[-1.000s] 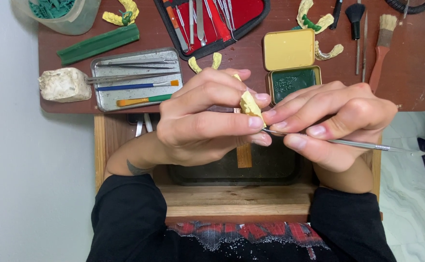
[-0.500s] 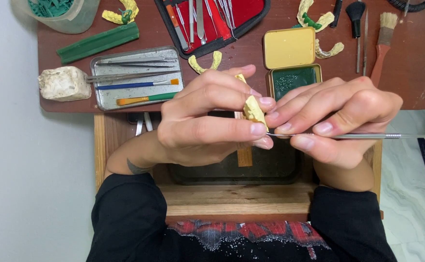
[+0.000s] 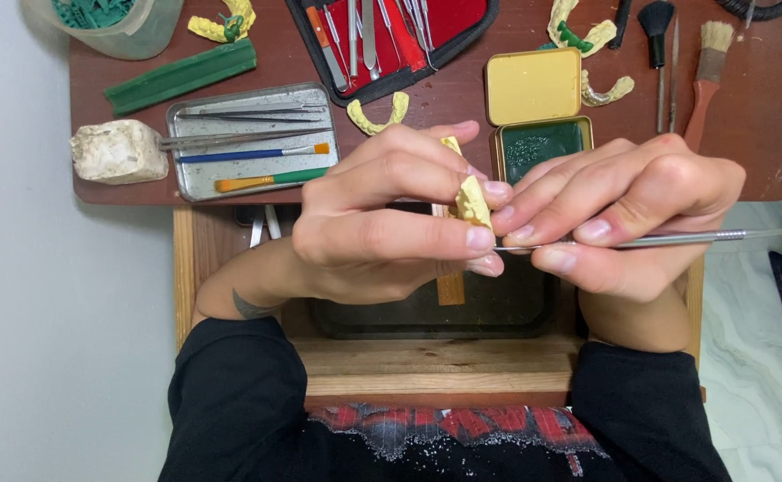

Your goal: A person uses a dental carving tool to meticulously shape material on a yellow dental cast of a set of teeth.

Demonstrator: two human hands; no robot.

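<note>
While the head camera looks straight down, the left hand [image 3: 382, 223] pinches a small yellow dental cast [image 3: 473, 200] between thumb and fingertips, holding it above an open wooden drawer [image 3: 445, 357] just below the table edge. Its fingers are curled tightly around the piece, so only the cast's upper part shows. Facing it, the right hand [image 3: 623, 214] grips a slim metal carving tool [image 3: 677, 238] like a pen, fingers closed narrow on the shaft; the tool lies nearly level, and its tip, hidden by the fingertips, points at the cast. Both hands touch at the fingertips.

Behind them on the brown table [image 3: 748, 152] stands an open yellow tin [image 3: 536, 112] with green wax in its lower half. To the left of the tin sits a metal tray [image 3: 190, 178] holding tweezers and two brushes, with a whitish plaster lump [image 3: 116, 152] beside it and a green wax bar [image 3: 181, 76] above. A red-lined instrument case [image 3: 391, 36] lies at the top, and a wooden-handled brush [image 3: 708, 80] lies at the right. Several yellow arch casts are scattered about.
</note>
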